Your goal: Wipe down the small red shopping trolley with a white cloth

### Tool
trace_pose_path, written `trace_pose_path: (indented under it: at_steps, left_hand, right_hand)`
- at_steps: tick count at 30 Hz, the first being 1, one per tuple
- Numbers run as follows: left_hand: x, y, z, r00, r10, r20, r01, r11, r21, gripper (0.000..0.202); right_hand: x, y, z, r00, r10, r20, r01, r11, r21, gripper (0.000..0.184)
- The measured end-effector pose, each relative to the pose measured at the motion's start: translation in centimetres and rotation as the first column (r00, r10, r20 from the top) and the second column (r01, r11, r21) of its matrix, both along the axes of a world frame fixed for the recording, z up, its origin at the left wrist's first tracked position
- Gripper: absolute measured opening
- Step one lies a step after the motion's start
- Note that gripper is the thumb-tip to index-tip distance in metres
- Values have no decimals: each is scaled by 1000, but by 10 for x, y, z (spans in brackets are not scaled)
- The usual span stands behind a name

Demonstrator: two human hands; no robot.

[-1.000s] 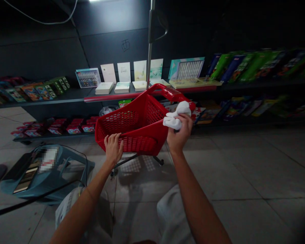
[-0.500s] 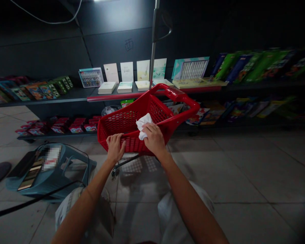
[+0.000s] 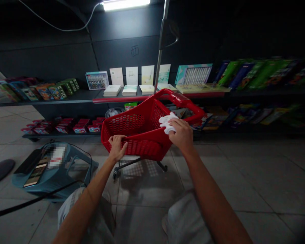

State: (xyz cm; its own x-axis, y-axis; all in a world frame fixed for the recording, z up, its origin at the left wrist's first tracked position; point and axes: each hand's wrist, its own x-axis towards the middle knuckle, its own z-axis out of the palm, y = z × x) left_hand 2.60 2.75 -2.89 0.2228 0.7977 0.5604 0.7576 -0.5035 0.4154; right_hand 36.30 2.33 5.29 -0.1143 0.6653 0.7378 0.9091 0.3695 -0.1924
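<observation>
A red plastic shopping basket on wheels (image 3: 132,127) stands on the tiled floor in front of me. My left hand (image 3: 117,147) grips the basket's near rim. My right hand (image 3: 181,135) holds a crumpled white cloth (image 3: 167,123) and presses it against the basket's right-hand rim, below the red handle (image 3: 183,101). My knees in light trousers show at the bottom of the view.
A low teal plastic stool (image 3: 53,169) with a phone on it stands at the left, a black cable running past it. Dark shelves (image 3: 73,98) with books, cards and boxed goods line the back. A metal pole (image 3: 160,51) rises behind the basket.
My right hand moved the cloth from the handle to the near rim, then back right along the side rim. My left hand kept its hold. The view tilted up slightly.
</observation>
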Motion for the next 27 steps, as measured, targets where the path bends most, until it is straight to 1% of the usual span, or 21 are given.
trace_pose_path:
  at_steps: [3,6,9,11,14,17,20,21,24,25,27]
  left_hand:
    - [-3,1,2,999,20,30,-20,1000,-10,28]
    - [-5,1,4,997,52,55,-52,999,-11,27]
    - [-6,2,7,993,73,91,-73,997,-9,27]
    - [-8,2,8,991,87,101,-85,996,-19,27]
    - [-12,5,9,991,93,97,-90,996,-28,29]
    - [-18,9,8,996,69,55,-67,997,-23,29]
    - [-22,12,7,999,45,-24,-45,999,-7,28]
    - [-22,12,7,998,37,-55,-37,999,7,31]
    - [-14,5,7,990,-9,-139,19,998,64,53]
    - [-9,0,8,987,-39,-158,52,995,79,61]
    - [4,-11,10,977,-115,-180,134,986,99,68]
  right_hand:
    - [21,0,13,999,-40,24,40,999,7,31]
    - [36,-5,30,994,-71,81,74,997,-36,31]
    - [48,-12,44,984,-125,125,135,988,-74,30]
    - [55,-17,49,976,-159,147,172,982,-79,29]
    - [61,-25,51,965,-186,185,201,977,-70,26]
    - [60,-34,50,954,-199,226,214,976,-45,23]
    - [53,-41,48,944,-216,251,229,973,-25,20]
    - [50,-43,48,942,-219,256,233,972,-24,19]
    - [36,-51,51,939,-231,254,245,969,-23,16]
    - [31,-55,51,939,-237,249,250,968,-21,15]
    - [19,-63,53,939,-250,235,262,965,-20,16]
